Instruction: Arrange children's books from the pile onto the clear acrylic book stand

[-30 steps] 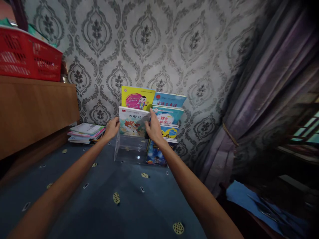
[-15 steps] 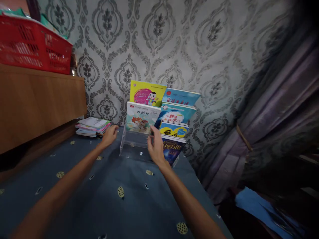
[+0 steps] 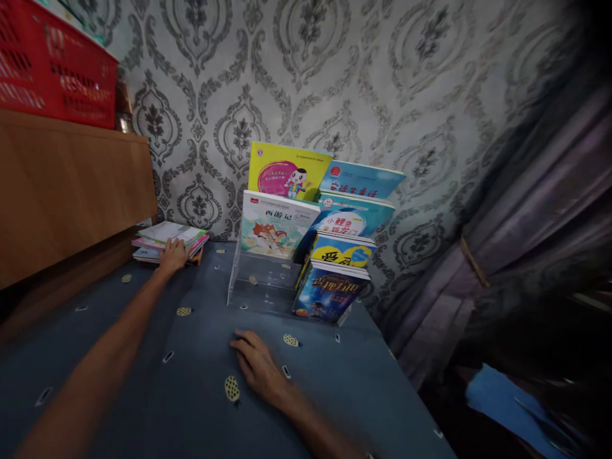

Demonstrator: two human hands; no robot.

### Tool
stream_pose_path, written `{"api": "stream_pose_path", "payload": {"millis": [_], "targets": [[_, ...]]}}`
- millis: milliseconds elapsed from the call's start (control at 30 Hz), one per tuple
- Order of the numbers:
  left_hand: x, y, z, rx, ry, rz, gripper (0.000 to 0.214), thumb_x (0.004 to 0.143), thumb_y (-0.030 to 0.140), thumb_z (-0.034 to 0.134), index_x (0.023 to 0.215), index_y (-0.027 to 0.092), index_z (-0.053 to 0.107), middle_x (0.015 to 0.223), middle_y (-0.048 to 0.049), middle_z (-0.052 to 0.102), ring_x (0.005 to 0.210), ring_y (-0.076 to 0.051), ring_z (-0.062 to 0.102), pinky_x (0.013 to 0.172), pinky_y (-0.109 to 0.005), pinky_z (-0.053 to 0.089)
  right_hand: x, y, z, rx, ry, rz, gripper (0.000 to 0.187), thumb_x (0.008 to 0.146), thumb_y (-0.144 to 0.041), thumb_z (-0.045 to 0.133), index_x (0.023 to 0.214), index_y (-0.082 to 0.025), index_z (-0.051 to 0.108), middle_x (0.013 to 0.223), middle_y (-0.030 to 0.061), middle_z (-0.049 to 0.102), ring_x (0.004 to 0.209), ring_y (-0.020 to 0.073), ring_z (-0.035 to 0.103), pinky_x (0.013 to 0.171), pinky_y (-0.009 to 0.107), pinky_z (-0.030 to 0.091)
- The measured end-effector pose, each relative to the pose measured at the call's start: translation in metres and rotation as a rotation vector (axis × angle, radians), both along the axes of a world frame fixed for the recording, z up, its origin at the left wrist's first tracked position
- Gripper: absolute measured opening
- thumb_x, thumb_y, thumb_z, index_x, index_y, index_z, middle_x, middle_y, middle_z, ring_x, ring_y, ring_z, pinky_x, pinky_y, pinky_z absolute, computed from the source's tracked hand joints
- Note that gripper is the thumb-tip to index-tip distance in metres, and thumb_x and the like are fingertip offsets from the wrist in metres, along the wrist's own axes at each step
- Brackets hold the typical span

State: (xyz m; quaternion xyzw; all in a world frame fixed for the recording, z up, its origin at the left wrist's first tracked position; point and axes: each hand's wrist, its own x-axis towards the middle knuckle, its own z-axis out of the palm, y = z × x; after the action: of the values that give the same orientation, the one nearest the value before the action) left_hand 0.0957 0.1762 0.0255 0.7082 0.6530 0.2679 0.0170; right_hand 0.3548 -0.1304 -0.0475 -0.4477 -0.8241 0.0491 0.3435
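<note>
My left hand (image 3: 174, 256) reaches the near edge of a small stack of thin books (image 3: 191, 234), its fingers spread on the top cover; the thumb is hard to make out. Over the patterned blue cloth, my right hand (image 3: 261, 370) is open with fingers loosely stretched and nothing in them. Beyond it stands a clear tiered book rack (image 3: 261, 290). Its left column holds a yellow book (image 3: 268, 167) at the back and a pale green picture book (image 3: 272, 233) in front. The right column has blue books (image 3: 366, 182), a yellow-and-blue book (image 3: 351, 248) and a dark blue book (image 3: 325, 293).
A wooden cabinet (image 3: 71, 197) borders the surface on the left, with a red plastic basket (image 3: 81, 83) on top. Patterned wallpaper (image 3: 201, 121) rises behind the rack. At right hangs a purple-grey curtain (image 3: 440, 312), with a blue item (image 3: 502, 398) below it.
My left hand has moved left onto the stack of books. My right hand has drawn back from the rack, down toward me over the cloth. The view has shifted slightly.
</note>
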Motion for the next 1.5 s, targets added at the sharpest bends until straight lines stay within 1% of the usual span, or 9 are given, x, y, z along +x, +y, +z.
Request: {"api": "stream_pose_path", "payload": {"millis": [133,267,433,600,700,833,1033,1300,1500], "targets": [[-0.004,0.008,-0.004,-0.061,0.081,-0.042,0.051,0.097,0.044,0.037,0.129,0.012,0.058,0.148,-0.0224,0.050,0.148,-0.043,0.026,0.108,-0.077,0.023,0.001,0.005,0.003,-0.078,0.010,-0.011,0.029,0.096,-0.015,0.050,0.120,-0.022,0.064,0.132,0.0117,0.063,0.127,0.0240,0.060,0.109,0.043,0.051],[-0.010,0.003,-0.002,-0.048,0.186,-0.052,0.046,0.098,0.042,0.035,0.128,0.016,0.059,0.148,-0.0196,0.052,0.148,-0.041,0.028,0.109,-0.076,0.022,0.000,0.004,0.007,-0.094,0.006,0.001,0.028,0.096,-0.015,0.050,0.119,-0.021,0.065,0.134,0.0128,0.062,0.130,0.0245,0.058,0.109,0.044,0.051],[-0.020,-0.009,-0.001,0.006,0.208,-0.051,0.045,0.098,0.040,0.035,0.122,0.016,0.064,0.134,-0.0203,0.062,0.132,-0.039,0.048,0.106,-0.062,0.036,0.000,0.004,0.006,-0.089,0.022,0.011,0.027,0.095,-0.012,0.051,0.116,-0.020,0.066,0.133,0.0130,0.062,0.128,0.0231,0.058,0.109,0.041,0.051],[-0.033,-0.017,-0.003,0.102,0.227,-0.089,0.044,0.096,0.042,0.042,0.125,0.016,0.062,0.130,-0.0185,0.063,0.125,-0.035,0.052,0.104,-0.048,0.040,0.000,0.006,0.003,-0.075,0.023,0.010,0.027,0.095,-0.011,0.051,0.114,-0.021,0.067,0.132,0.0121,0.063,0.126,0.0224,0.060,0.108,0.042,0.051],[-0.036,-0.016,-0.004,0.095,0.263,-0.096,0.049,0.093,0.043,0.048,0.133,0.015,0.056,0.138,-0.0203,0.057,0.131,-0.036,0.046,0.106,-0.051,0.039,0.000,0.006,0.002,-0.082,0.026,-0.011,0.028,0.094,-0.011,0.052,0.115,-0.023,0.067,0.133,0.0117,0.063,0.128,0.0227,0.059,0.108,0.042,0.051],[-0.037,-0.010,-0.005,-0.024,0.275,-0.105,0.050,0.092,0.034,0.048,0.139,0.015,0.049,0.150,-0.0197,0.048,0.144,-0.037,0.033,0.108,-0.061,0.034,0.001,0.007,0.001,-0.093,0.028,0.004,0.027,0.094,-0.012,0.052,0.113,-0.023,0.068,0.133,0.0112,0.063,0.127,0.0221,0.060,0.107,0.042,0.052],[-0.045,-0.011,-0.002,0.027,0.293,-0.144,0.040,0.092,0.025,0.041,0.125,0.017,0.062,0.136,-0.0183,0.062,0.139,-0.035,0.045,0.108,-0.054,0.036,0.001,0.006,0.003,-0.095,0.035,-0.016,0.027,0.095,-0.013,0.052,0.116,-0.021,0.068,0.133,0.0127,0.063,0.128,0.0244,0.059,0.109,0.045,0.050],[-0.041,-0.040,0.005,0.075,0.313,-0.231,0.040,0.092,0.020,0.033,0.106,0.016,0.070,0.112,-0.0188,0.072,0.115,-0.034,0.064,0.103,-0.050,0.039,-0.003,0.003,0.013,-0.085,0.058,-0.005,0.028,0.093,-0.011,0.052,0.113,-0.023,0.069,0.129,0.0114,0.065,0.125,0.0240,0.061,0.106,0.042,0.053],[-0.029,-0.082,-0.016,0.043,0.333,-0.334,0.035,0.090,0.014,0.035,0.096,0.020,0.069,0.107,-0.0154,0.074,0.107,-0.029,0.067,0.112,-0.048,0.033,0.000,0.008,-0.002,-0.082,0.051,0.007,0.027,0.094,-0.012,0.052,0.113,-0.021,0.068,0.131,0.0129,0.064,0.126,0.0241,0.061,0.107,0.044,0.052]]}}
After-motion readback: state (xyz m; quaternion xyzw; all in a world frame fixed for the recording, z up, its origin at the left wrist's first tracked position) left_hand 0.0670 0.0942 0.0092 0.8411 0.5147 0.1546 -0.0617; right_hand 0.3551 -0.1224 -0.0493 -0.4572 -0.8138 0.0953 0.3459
